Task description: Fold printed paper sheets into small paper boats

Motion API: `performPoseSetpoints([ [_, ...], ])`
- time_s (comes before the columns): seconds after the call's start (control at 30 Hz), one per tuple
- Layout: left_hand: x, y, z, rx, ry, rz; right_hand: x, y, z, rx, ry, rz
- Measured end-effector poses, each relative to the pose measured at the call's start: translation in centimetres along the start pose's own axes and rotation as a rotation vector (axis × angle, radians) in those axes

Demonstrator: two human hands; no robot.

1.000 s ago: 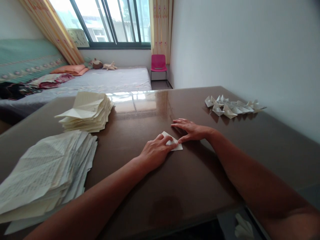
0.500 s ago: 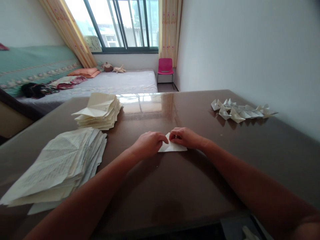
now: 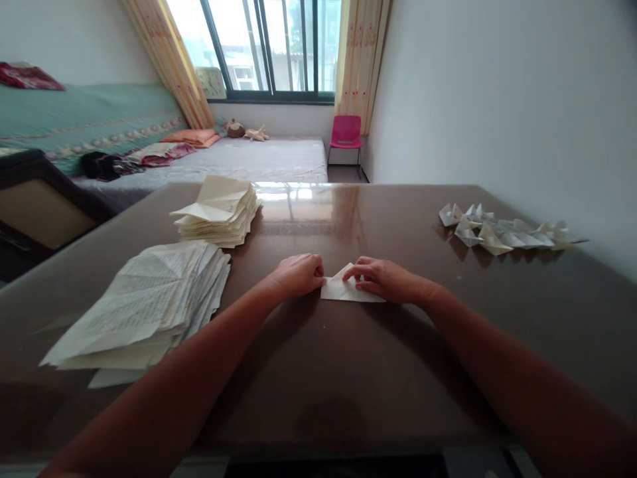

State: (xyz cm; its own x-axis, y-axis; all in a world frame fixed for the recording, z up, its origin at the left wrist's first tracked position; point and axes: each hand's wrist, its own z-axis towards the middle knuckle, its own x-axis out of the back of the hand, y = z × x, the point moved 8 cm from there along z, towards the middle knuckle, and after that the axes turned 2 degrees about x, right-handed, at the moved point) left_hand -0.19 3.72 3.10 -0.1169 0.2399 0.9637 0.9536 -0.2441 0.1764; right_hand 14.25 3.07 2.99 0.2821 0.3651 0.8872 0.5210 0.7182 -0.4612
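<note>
A small folded sheet of paper (image 3: 343, 291) lies on the brown table in front of me, with a raised triangular point at its back edge and a straight lower edge. My left hand (image 3: 300, 273) has its fingers closed at the paper's left corner; the fingertips partly hide that corner. From the other side, my right hand (image 3: 382, 277) holds the right part of the paper down, fingers bent over it and thumb close to the table. That hand covers the paper's right end.
At left are a stack of creased printed sheets (image 3: 144, 292) and a stack of cream folded paper (image 3: 219, 212). Several small folded paper shapes (image 3: 502, 232) stand at the right on the glossy table (image 3: 318, 372). Beyond are a bed (image 3: 279, 156) and a pink chair (image 3: 345, 133).
My left hand has moved from the paper's middle out to its left corner. My right fingers have loosened from a pinch and spread over the paper. The view has turned slightly left.
</note>
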Motion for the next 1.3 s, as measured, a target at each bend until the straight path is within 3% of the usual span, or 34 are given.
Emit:
performPoseSetpoints([
  [0.23, 0.7, 1.1, -0.2, -0.021, -0.024, 0.075, -0.1, -0.2, -0.1, -0.001, -0.004, 0.011],
  [0.4, 0.2, 1.0, -0.3, -0.024, -0.048, 0.017, -0.2, 0.0, 0.0, -0.001, -0.003, 0.006],
  [0.6, 0.2, 0.5, -0.2, 0.016, 0.024, 0.002, -0.2, 0.0, 0.1, -0.007, 0.003, 0.013],
  [0.93, 0.0, 1.0, 0.0, 0.023, 0.021, 0.037, -0.3, 0.2, 0.1, -0.004, 0.010, 0.012],
  [1.3, 0.3, 1.5, -0.7, -0.058, 0.107, -0.059, -0.6, -0.9, 0.0, 0.018, 0.021, -0.239],
])
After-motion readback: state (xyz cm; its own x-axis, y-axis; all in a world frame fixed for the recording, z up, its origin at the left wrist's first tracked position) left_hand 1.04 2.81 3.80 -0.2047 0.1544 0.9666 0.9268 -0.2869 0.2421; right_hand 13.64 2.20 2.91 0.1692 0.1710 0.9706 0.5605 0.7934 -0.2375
